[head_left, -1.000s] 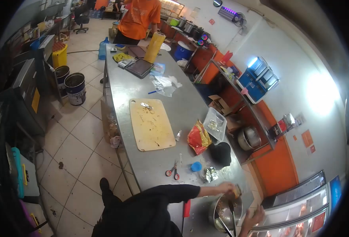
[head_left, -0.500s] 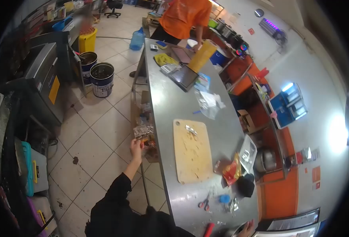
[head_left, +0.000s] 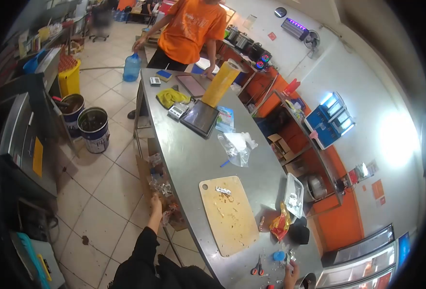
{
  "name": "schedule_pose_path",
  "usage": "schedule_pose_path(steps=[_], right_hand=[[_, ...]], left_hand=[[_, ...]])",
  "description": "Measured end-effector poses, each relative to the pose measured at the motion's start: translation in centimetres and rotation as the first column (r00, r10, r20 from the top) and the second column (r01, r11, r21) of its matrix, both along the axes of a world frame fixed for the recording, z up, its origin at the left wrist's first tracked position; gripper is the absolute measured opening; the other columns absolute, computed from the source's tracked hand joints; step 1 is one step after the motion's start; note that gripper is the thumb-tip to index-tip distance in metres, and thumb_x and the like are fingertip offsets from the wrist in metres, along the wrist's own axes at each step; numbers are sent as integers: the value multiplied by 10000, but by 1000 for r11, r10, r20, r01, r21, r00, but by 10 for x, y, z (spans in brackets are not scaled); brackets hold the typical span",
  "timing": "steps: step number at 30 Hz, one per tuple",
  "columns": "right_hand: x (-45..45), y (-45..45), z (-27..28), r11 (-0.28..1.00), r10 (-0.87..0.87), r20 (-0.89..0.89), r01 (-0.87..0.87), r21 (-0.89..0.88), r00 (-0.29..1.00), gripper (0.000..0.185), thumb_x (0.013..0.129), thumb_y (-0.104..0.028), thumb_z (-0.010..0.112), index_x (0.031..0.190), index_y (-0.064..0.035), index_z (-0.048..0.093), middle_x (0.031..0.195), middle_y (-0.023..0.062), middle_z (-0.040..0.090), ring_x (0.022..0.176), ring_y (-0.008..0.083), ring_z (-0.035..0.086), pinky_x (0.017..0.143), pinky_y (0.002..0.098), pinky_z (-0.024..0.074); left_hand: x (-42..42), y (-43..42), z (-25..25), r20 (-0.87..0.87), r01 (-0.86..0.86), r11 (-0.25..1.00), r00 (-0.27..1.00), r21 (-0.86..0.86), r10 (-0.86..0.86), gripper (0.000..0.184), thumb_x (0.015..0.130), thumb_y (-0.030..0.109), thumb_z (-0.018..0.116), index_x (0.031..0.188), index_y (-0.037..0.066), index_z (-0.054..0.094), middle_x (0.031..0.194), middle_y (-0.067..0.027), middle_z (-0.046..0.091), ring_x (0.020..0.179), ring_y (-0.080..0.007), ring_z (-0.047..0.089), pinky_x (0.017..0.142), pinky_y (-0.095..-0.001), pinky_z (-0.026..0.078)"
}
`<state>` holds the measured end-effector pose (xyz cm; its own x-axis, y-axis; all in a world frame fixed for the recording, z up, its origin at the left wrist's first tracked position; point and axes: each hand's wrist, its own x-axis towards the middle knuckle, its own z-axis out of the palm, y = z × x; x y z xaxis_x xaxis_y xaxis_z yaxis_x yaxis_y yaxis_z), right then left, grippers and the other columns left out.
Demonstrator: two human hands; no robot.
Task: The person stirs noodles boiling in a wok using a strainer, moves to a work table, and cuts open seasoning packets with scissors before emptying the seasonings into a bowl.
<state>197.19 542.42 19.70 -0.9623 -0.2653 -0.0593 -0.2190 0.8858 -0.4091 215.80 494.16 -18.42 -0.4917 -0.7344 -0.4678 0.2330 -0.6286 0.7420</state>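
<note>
My left hand (head_left: pixel 156 204) reaches down beside the table's left edge, at a cardboard box (head_left: pixel 144 168) filled with crumpled foil and plastic; its fingers are too small to read. My right hand (head_left: pixel 291 275) is at the near right of the table, its fingers closed at a piece of crumpled foil (head_left: pixel 290 255). Around it are a blue cap (head_left: pixel 278 256), orange-handled scissors (head_left: pixel 257 269) and the partly visible rim of a metal bowl (head_left: pixel 308 280). A cutting board (head_left: pixel 229 216) with scraps and foil lies farther up.
On the steel table (head_left: pixel 184 166) are a red-gold packet (head_left: pixel 280 224), a black object (head_left: pixel 298 231), a plastic tray (head_left: pixel 294 195), a scale (head_left: pixel 200 118) and a yellow roll (head_left: pixel 221 83). A person in orange (head_left: pixel 189 31) stands at the far end, a hand near a water jug (head_left: pixel 132 68).
My left hand went from the bowl to the box and stays there, slightly lower now. My right hand has moved from beside the bowl to the foil. The person in orange has reached toward the jug.
</note>
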Motion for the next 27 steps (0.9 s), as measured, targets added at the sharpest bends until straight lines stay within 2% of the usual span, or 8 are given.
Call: schedule_pose_path(steps=[5, 11, 13, 17, 21, 22, 23, 27], right_hand=[[-16, 1, -53, 920, 34, -100, -70, -386, 994, 218, 722, -192, 578, 852, -17, 574, 881, 95, 560, 867, 207, 497, 775, 323, 361], [-2, -63, -91, 703, 263, -106, -265, -660, 959, 214, 800, -113, 427, 794, 25, 591, 791, 101, 587, 727, 153, 542, 658, 254, 418], [11, -91, -96, 631, 374, -139, -362, -687, 917, 365, 840, -247, 314, 855, -4, 586, 878, 96, 583, 811, 185, 536, 742, 293, 396], [58, -95, -42, 86, 714, 396, 489, -868, 578, 571, 846, -463, 263, 1259, -71, 218, 1273, 97, 297, 1134, 210, 333, 928, 352, 251], [35, -9, 23, -159, 458, 79, 169, -973, 885, 635, 825, -509, 254, 1258, -45, 220, 1284, 113, 278, 1168, 266, 281, 965, 372, 186], [32, 14, 28, -145, 474, 71, 158, -977, 878, 635, 825, -509, 254, 1258, -45, 220, 1284, 113, 278, 1168, 266, 281, 965, 372, 186], [33, 31, 27, 141, 377, -197, -266, -954, 905, 629, 823, -506, 260, 1231, -28, 265, 1261, 137, 300, 1171, 273, 275, 962, 398, 177], [18, 123, -38, 675, 424, -490, -626, -390, 762, 539, 846, -407, 302, 1183, 10, 345, 1255, 181, 288, 1183, 304, 240, 967, 414, 140]], left_hand=[[8, 20, 128, 148, -436, 871, 869, -225, 473, 263, 843, 272, 423, 897, 28, 504, 917, -60, 508, 857, -128, 467, 774, -247, 352], [-39, 122, 311, -122, -165, 718, 986, -676, 111, 207, 809, 124, 468, 984, 16, 440, 960, -70, 467, 890, -167, 451, 811, -273, 343], [-52, 188, 351, -30, 28, 424, 991, -905, -130, 301, 797, 127, 472, 1068, 10, 414, 1064, -113, 442, 1014, -226, 412, 869, -305, 307], [-85, 309, 331, 337, 202, -375, 879, -905, -338, 482, 836, 377, 365, 1212, 77, 328, 1279, -158, 265, 1173, -293, 266, 960, -423, 164], [-110, 394, 285, 448, 393, -327, 887, -859, -112, 544, 833, 454, 289, 1230, 83, 308, 1283, -151, 258, 1194, -277, 230, 975, -411, 132], [-115, 420, 282, 376, 510, 175, 788, -842, -488, 587, 833, 480, 245, 1243, 60, 268, 1298, -148, 234, 1199, -270, 223, 982, -380, 127], [-115, 437, 283, 71, 632, 575, 703, -519, -708, 631, 834, 506, 202, 1255, 37, 227, 1312, -144, 210, 1204, -263, 216, 988, -349, 122], [-142, 518, 316, -152, 394, 562, 706, -727, -692, 646, 823, 517, 229, 1265, 45, 212, 1326, -138, 169, 1218, -251, 181, 989, -360, 122]])
